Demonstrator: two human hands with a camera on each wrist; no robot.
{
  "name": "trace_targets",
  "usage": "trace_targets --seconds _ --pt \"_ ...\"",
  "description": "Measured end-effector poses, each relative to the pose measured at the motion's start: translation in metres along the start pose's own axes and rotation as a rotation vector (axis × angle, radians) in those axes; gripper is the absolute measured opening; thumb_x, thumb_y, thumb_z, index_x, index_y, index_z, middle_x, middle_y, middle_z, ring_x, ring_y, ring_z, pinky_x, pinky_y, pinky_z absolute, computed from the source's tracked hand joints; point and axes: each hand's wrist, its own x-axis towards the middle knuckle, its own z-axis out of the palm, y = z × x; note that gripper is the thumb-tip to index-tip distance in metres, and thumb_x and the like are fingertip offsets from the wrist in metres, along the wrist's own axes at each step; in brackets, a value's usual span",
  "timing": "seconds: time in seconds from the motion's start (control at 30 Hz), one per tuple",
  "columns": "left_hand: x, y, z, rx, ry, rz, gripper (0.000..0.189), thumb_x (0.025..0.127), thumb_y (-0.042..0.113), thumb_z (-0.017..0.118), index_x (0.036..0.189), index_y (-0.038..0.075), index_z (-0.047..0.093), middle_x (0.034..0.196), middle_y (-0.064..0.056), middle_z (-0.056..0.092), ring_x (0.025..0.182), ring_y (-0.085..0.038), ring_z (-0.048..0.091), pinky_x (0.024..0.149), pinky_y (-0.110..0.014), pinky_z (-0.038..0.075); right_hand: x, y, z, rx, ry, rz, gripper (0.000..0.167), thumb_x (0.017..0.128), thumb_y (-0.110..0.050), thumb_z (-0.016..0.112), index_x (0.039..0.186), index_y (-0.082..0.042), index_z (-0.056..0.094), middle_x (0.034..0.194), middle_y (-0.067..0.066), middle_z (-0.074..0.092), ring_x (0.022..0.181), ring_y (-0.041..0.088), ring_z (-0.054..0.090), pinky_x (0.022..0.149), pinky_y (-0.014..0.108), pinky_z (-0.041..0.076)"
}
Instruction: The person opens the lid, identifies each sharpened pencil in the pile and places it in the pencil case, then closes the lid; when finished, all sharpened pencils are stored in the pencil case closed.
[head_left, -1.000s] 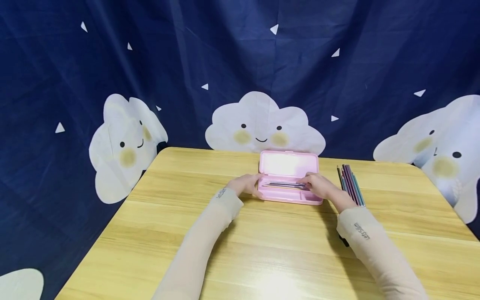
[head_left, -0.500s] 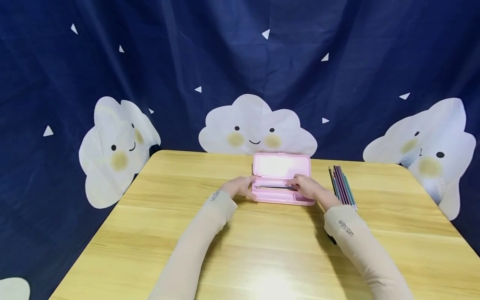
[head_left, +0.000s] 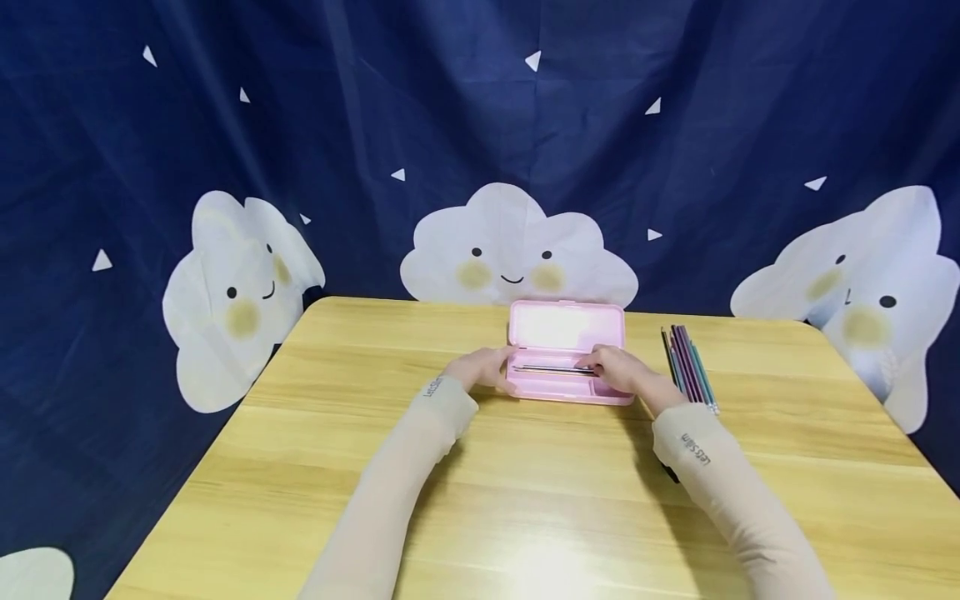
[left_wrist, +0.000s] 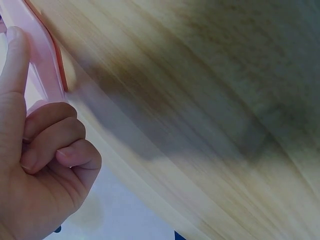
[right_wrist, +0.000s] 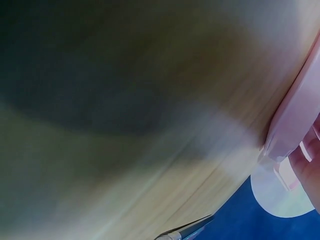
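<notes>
A pink pencil case (head_left: 553, 386) lies with its lid raised near the table's back edge. My left hand (head_left: 478, 369) grips its left end; in the left wrist view the thumb (left_wrist: 15, 60) lies along the pink rim and the other fingers are curled. A few thin pencils (head_left: 547, 369) lie lengthwise in the case's back compartment. My right hand (head_left: 617, 369) reaches over the case's right end, its fingers around the pencils' right ends. In the right wrist view only part of this hand (right_wrist: 311, 165) shows, beside the case wall (right_wrist: 295, 115).
Several coloured pencils (head_left: 688, 367) lie bunched on the wooden table (head_left: 510, 492), right of the case. A dark object (head_left: 671, 473) is mostly hidden by the right sleeve. Behind the table hangs a dark blue curtain (head_left: 337, 125) with smiling clouds.
The pencils in the case have shifted slightly left and sit lower in the compartment, the right hand moving with them. The left hand stays on the case. The head view has shifted a little.
</notes>
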Motion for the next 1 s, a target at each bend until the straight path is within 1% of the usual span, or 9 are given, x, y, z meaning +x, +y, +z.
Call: trace_targets --seconds 0.1,0.2,0.33,0.43,0.53,0.67,0.73,0.83,1.0 --pt "0.0 0.0 0.0 -0.002 -0.004 0.0 0.095 0.072 0.043 0.074 0.147 0.02 0.019 0.147 -0.009 0.03 0.133 -0.024 0.03 0.109 -0.035 0.025 0.0 0.001 -0.002 -0.003 -0.001 0.0 0.03 0.08 0.011 0.052 0.1 -0.003 0.07 0.075 0.005 0.057 0.072 0.017 0.052 0.071 0.035 0.048" --pt "0.001 0.0 -0.001 0.001 -0.002 -0.001 0.095 0.073 0.042 0.074 0.147 0.019 0.019 0.147 -0.008 0.031 0.133 -0.023 0.031 0.11 -0.034 0.025 -0.001 0.001 -0.004 -0.002 0.024 -0.029 0.028 0.081 0.011 0.053 0.099 -0.001 0.07 0.075 0.007 0.058 0.071 0.018 0.053 0.07 0.035 0.049" --pt "0.001 0.0 -0.001 -0.002 -0.002 0.003 0.095 0.072 0.043 0.074 0.147 0.018 0.019 0.146 -0.008 0.031 0.133 -0.023 0.031 0.11 -0.034 0.025 -0.004 0.002 -0.01 0.035 0.049 -0.017 0.025 0.082 0.01 0.054 0.101 0.002 0.069 0.077 0.009 0.06 0.072 0.019 0.054 0.07 0.035 0.05" --pt "0.001 0.001 -0.001 -0.003 -0.002 0.008 0.096 0.072 0.044 0.074 0.147 0.019 0.02 0.146 -0.008 0.032 0.132 -0.024 0.032 0.109 -0.034 0.026 -0.011 0.005 -0.017 0.047 0.047 0.005 0.024 0.083 0.009 0.054 0.102 0.004 0.068 0.08 0.011 0.061 0.075 0.022 0.056 0.072 0.039 0.05" --pt "0.001 0.001 -0.002 -0.002 -0.006 0.008 0.095 0.072 0.044 0.074 0.147 0.019 0.02 0.146 -0.008 0.032 0.132 -0.024 0.032 0.109 -0.034 0.026 -0.019 0.01 -0.024 0.04 0.057 0.007 0.024 0.082 0.011 0.054 0.102 0.005 0.067 0.085 0.014 0.062 0.081 0.027 0.058 0.077 0.044 0.049" --pt "0.0 0.001 -0.003 0.003 -0.012 0.003 0.094 0.073 0.042 0.073 0.147 0.018 0.019 0.147 -0.008 0.031 0.132 -0.024 0.031 0.109 -0.034 0.025 -0.032 0.018 -0.031 0.058 0.091 0.013 0.024 0.081 0.012 0.054 0.102 0.006 0.066 0.09 0.019 0.063 0.087 0.033 0.058 0.08 0.048 0.048" --pt "0.0 0.002 -0.003 0.007 -0.016 0.001 0.092 0.075 0.04 0.072 0.147 0.018 0.019 0.147 -0.009 0.03 0.133 -0.024 0.031 0.11 -0.034 0.025 -0.038 0.023 -0.033 0.059 0.108 0.013 0.024 0.082 0.011 0.054 0.102 0.006 0.066 0.089 0.018 0.063 0.084 0.031 0.058 0.078 0.046 0.048" --pt "0.0 0.002 -0.004 0.006 -0.022 -0.001 0.09 0.077 0.038 0.072 0.147 0.018 0.018 0.147 -0.009 0.03 0.133 -0.024 0.03 0.11 -0.035 0.025 -0.047 0.031 -0.035 0.053 0.133 0.022 0.025 0.081 0.011 0.055 0.102 0.005 0.066 0.08 0.013 0.061 0.074 0.023 0.053 0.069 0.039 0.047" --pt "0.002 0.001 -0.003 -0.005 -0.02 0.004 0.092 0.075 0.04 0.073 0.147 0.018 0.019 0.147 -0.008 0.03 0.133 -0.023 0.03 0.11 -0.034 0.024 -0.06 0.04 -0.039 0.049 0.146 0.049 0.022 0.081 0.008 0.059 0.102 0.006 0.065 0.075 0.007 0.057 0.07 0.018 0.049 0.065 0.036 0.045"
